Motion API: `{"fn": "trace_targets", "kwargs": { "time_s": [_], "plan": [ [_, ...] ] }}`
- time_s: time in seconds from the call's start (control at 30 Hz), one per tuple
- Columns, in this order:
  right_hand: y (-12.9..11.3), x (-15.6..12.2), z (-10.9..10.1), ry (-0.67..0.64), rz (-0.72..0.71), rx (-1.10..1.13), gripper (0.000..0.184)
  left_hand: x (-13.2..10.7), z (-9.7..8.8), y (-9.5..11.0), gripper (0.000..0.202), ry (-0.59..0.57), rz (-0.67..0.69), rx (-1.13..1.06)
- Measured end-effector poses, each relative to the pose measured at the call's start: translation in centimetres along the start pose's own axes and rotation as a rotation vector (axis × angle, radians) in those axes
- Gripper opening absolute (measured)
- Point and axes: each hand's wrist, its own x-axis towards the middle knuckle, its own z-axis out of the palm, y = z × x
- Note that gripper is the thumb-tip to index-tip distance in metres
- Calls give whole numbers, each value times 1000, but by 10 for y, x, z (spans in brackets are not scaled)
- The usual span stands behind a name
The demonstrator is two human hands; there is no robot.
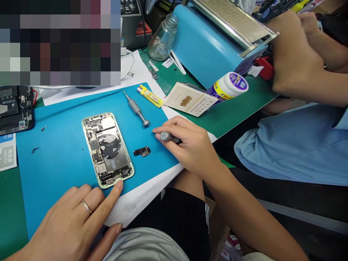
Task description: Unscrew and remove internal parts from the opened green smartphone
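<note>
An opened phone (107, 149) with its insides exposed lies on a blue work mat (54, 159). My left hand (78, 221) rests flat on the mat below the phone, fingers spread, index fingertip touching the phone's bottom edge. My right hand (187, 145) lies at the mat's right edge with fingers curled round a small screwdriver (168, 137), its grey cap end pointing left. A small removed black part (142, 152) sits between the phone and my right hand. A second metal screwdriver (136, 108) lies above it.
A yellow lighter (150, 96), a small card box (187, 99), a white bottle on its side (231, 86), a glass jar (164, 36) and a blue machine (209, 40) stand behind. Another phone body (16, 108) lies at left. Another person's hands (296, 54) work at right.
</note>
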Motion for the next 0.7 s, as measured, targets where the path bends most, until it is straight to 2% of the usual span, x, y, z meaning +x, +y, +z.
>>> {"fn": "trace_targets", "kwargs": {
  "time_s": [0.33,0.7],
  "plan": [
    [0,-1,1,-56,-85,-97,29,1,0,-1,56,8,13,0],
    [2,-7,1,-27,-80,-83,32,4,-6,3,52,-48,9,7]
  ]
}}
